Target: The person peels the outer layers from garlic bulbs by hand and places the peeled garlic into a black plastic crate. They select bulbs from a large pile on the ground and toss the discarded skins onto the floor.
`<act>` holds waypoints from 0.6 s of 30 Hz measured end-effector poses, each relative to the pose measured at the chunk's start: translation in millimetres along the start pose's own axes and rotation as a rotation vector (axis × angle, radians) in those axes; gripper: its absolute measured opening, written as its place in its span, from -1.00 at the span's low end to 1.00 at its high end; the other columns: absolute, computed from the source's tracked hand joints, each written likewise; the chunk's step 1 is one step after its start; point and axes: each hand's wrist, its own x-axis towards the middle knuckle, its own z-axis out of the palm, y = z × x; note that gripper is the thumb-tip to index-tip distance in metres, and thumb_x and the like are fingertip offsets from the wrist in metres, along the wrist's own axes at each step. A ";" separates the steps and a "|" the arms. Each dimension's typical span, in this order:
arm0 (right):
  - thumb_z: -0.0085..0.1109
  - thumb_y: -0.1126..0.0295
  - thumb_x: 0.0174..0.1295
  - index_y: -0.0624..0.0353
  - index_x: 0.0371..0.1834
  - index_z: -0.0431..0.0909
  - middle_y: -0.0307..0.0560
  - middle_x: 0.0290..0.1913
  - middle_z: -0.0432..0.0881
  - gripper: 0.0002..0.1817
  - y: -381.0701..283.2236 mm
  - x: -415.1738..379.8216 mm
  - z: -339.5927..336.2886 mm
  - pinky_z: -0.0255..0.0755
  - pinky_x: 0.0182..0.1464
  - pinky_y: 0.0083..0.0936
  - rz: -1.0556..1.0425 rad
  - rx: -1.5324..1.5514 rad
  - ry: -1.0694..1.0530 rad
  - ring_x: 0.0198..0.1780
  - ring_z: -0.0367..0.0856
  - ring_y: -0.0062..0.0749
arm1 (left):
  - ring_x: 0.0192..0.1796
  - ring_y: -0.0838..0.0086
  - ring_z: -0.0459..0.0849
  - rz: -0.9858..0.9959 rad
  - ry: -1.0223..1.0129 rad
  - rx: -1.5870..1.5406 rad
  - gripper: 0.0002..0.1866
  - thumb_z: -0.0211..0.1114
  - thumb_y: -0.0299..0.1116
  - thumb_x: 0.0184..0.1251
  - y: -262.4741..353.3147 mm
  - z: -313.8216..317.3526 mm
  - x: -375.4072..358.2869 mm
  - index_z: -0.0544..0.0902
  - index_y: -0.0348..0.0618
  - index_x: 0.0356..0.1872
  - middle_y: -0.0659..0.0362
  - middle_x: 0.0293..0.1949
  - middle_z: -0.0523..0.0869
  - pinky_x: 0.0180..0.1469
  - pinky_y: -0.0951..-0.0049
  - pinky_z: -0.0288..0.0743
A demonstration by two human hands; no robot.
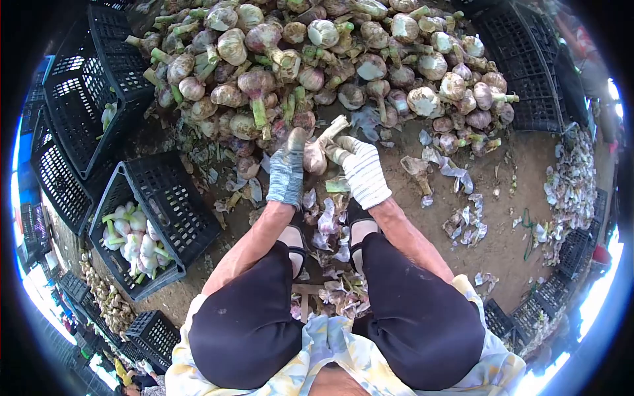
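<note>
Between my two gloved hands is a garlic bulb [316, 159] with a thick pale cut stem pointing up and to the right. My left hand [286, 169], in a grey-striped glove, is closed against the bulb's left side. On the other side, my right hand [360, 170], in a white striped glove, pinches it near the base of the stem. Just beyond them rises a large heap of unpeeled garlic [257, 82] with soil and stems on it. Loose papery skins [327, 218] lie below the hands, between my feet.
At left, a black crate [175, 198] holds cleaned white garlic bulbs [135, 237]. Stacked black crates [72, 86] stand behind it, and another crate [522, 66] borders the heap at right. A pile of skins [571, 191] lies far right. A green string [527, 231] is on the ground.
</note>
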 end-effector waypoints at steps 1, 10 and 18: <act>0.09 0.46 0.18 0.23 -0.25 0.58 -0.26 -0.39 0.59 -0.87 -4.9 -4.1 -4.6 0.41 -0.42 -0.66 0.126 0.218 -0.029 -0.42 0.49 -0.65 | -0.43 0.67 0.45 0.002 -0.001 -0.002 -0.62 0.27 -0.04 0.20 -4.4 0.2 1.5 0.58 -0.22 -0.34 0.31 -0.44 0.56 -0.39 0.59 0.39; 0.18 0.36 0.15 0.25 -0.25 0.57 -0.28 -0.35 0.58 -0.80 4.0 7.2 -1.2 0.34 -0.27 -0.66 0.003 0.274 0.035 -0.34 0.39 -0.69 | -0.37 0.63 0.48 0.488 -0.053 0.360 -0.63 0.38 -0.11 0.10 -3.8 18.2 -19.2 0.56 -0.23 -0.30 0.27 -0.42 0.60 -0.29 0.56 0.43; 0.20 0.41 0.12 0.32 -0.25 0.58 -0.27 -0.39 0.58 -0.80 6.4 -1.8 -15.6 0.37 -0.26 -0.64 0.061 0.167 -0.005 -0.36 0.40 -0.67 | -0.31 0.63 0.45 0.370 -0.111 0.318 -0.63 0.21 -0.14 0.28 -16.8 14.1 -9.0 0.58 -0.30 -0.17 0.23 -0.37 0.62 -0.22 0.59 0.40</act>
